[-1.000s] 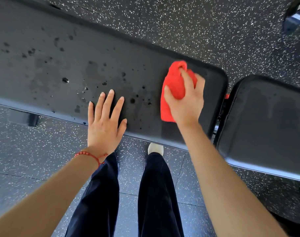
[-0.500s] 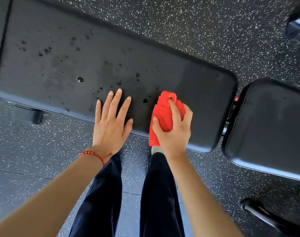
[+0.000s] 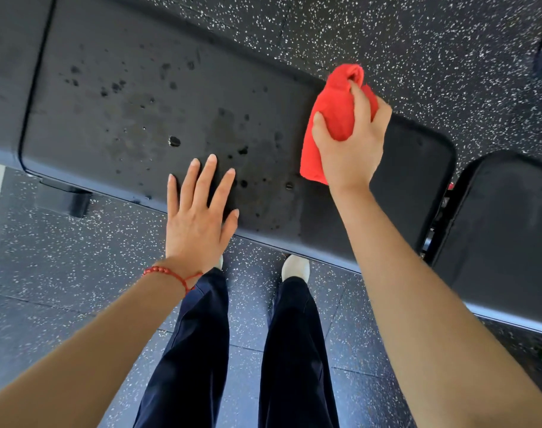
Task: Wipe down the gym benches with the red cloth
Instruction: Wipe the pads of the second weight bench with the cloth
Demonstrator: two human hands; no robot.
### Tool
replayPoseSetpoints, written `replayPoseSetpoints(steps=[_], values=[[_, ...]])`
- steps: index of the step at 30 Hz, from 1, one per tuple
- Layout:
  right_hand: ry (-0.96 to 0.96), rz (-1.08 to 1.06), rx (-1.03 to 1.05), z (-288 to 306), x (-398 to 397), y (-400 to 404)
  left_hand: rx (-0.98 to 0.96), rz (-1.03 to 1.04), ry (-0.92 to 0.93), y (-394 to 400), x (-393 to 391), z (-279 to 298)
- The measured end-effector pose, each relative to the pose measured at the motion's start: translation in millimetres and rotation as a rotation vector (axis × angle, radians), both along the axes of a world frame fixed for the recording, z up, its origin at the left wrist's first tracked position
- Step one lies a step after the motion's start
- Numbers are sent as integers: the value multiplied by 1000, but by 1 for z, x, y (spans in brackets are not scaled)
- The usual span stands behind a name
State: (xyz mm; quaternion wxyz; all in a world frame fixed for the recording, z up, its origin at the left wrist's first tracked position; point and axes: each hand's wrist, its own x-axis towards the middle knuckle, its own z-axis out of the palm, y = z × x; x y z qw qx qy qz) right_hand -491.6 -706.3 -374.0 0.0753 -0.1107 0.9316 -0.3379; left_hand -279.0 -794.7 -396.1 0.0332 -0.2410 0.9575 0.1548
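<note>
The right hand (image 3: pixel 350 143) grips the bunched red cloth (image 3: pixel 331 118) against the bench pad (image 3: pixel 124 118) at its far edge, near the right end; the wad gives a firm wiping face. The left hand (image 3: pixel 198 217) lies flat, fingers spread, on the near edge, probably as a brace; droplets (image 3: pixel 174 141) still dot the pad left of the cloth, so wiping seems unfinished.

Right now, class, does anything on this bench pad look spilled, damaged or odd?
Yes: dark wet droplets and smeared patches dot the bench pad left of the red cloth, around the left hand. No damage shows.
</note>
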Motion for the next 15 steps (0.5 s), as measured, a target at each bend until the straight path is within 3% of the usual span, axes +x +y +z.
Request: replayPoseSetpoints(steps=[9, 15], values=[[-70, 85, 14, 2, 120, 38, 45, -27, 0, -7, 3, 3], [-82, 144, 57, 6, 107, 26, 40, -14, 36, -31, 11, 7]])
